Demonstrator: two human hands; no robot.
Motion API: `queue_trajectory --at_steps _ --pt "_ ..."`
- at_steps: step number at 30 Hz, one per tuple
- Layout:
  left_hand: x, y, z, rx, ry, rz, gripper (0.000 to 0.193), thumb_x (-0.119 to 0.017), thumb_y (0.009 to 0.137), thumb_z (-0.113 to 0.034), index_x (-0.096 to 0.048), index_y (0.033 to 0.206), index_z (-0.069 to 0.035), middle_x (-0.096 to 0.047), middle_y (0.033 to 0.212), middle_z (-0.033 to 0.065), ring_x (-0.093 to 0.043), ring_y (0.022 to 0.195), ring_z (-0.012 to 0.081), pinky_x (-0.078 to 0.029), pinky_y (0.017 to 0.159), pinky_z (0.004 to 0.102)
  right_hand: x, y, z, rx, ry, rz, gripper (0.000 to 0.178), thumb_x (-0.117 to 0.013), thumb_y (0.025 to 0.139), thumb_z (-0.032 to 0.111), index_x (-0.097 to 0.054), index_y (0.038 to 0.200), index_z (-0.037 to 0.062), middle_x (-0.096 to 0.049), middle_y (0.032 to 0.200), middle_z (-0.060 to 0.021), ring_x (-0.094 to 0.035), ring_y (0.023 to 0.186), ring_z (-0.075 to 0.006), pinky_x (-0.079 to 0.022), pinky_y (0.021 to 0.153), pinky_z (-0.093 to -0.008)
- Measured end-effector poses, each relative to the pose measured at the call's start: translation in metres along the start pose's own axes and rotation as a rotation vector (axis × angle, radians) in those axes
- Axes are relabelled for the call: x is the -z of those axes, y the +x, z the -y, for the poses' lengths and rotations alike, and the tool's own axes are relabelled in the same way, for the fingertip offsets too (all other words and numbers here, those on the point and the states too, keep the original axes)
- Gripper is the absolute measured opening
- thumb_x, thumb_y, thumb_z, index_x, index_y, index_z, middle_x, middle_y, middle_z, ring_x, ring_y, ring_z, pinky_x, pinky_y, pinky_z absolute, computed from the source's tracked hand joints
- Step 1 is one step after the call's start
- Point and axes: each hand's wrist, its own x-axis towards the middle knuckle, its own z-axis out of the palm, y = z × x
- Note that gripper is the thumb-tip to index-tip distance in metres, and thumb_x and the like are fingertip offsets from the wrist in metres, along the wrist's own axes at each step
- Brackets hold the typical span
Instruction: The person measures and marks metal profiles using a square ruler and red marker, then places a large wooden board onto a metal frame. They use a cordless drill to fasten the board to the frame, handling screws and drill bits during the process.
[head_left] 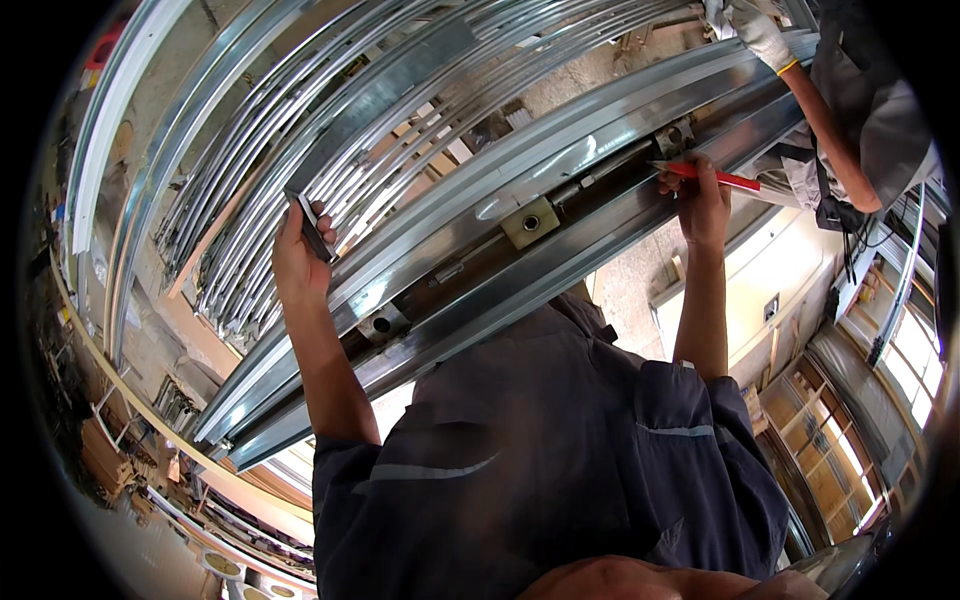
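A long, shiny metal channel runs diagonally in front of me, from near left to far right. Inside its dark groove sit a pale brass-coloured block with a round hole, thin rods and smaller metal fittings. My left hand is closed around the dark bar of a metal square, over the channel's far edge. The square's wide grey blade seems to stretch away to the far right. My right hand pinches a red pencil, its tip at the groove near the far fitting.
Beyond the channel lie several narrow metal profiles, with more long rails at the left. Another person's white-gloved hand is at the channel's far right end. A pale panel stands right of my right forearm.
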Motion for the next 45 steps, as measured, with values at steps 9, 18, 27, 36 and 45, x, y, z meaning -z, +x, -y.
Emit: queue_trajectory --at_steps 9,18,27,36,45 --pt "-0.047 0.012 -0.036 -0.046 0.373 0.27 0.019 -0.062 0.102 -0.024 -0.063 0.103 -0.005 -0.065 0.084 0.005 -0.059 0.064 0.0086 -0.048 0.053 0.0223 -0.014 -0.005 0.012 -0.047 -0.059 0.107 0.036 -0.049 0.107 0.027 -0.058 0.121 -0.0042 -0.07 0.088 -0.0161 -0.071 0.082 -0.0234 -0.059 0.065 -0.0331" --pt "-0.091 0.037 -0.069 -0.053 0.581 0.353 0.025 -0.067 0.099 -0.026 -0.066 0.107 -0.002 -0.068 0.083 0.0057 -0.06 0.063 0.0087 -0.049 0.055 0.0225 -0.14 -0.056 0.024 0.069 -0.595 0.491 0.019 -0.062 0.098 0.015 -0.065 0.111 0.0031 -0.066 0.101 -0.008 -0.067 0.088 -0.0178 -0.053 0.074 -0.0302" --pt "-0.123 0.028 -0.059 -0.872 1.102 -0.042 0.036 -0.062 0.101 -0.032 -0.067 0.108 0.003 -0.072 0.1 0.012 -0.069 0.084 0.0159 -0.056 0.079 0.0318 -0.164 -0.086 0.015 -0.025 -0.224 0.208 0.009 -0.056 0.093 -0.008 -0.057 0.091 0.0009 -0.057 0.089 -0.0067 -0.064 0.066 -0.0126 -0.05 0.055 -0.0256" --pt "-0.14 -0.033 0.013 0.05 0.241 0.618 0.032 -0.059 0.101 -0.026 -0.061 0.117 0.002 -0.068 0.109 0.0134 -0.067 0.085 0.0187 -0.057 0.07 0.0321 -0.171 -0.089 0.002 -0.035 -0.102 0.238 0.007 -0.059 0.092 -0.005 -0.059 0.092 0.0017 -0.059 0.083 -0.0043 -0.065 0.068 -0.012 -0.05 0.057 -0.0263" --pt "-0.143 -0.005 0.015 0.216 0.543 0.745 0.02 -0.065 0.094 -0.011 -0.062 0.109 0.002 -0.068 0.099 0.0152 -0.069 0.084 0.0203 -0.06 0.071 0.0351 -0.168 -0.099 -0.024 0.025 -0.34 0.272 0.013 -0.064 0.089 -0.004 -0.066 0.1 0.003 -0.066 0.088 -0.0081 -0.069 0.076 -0.0155 -0.053 0.067 -0.028"
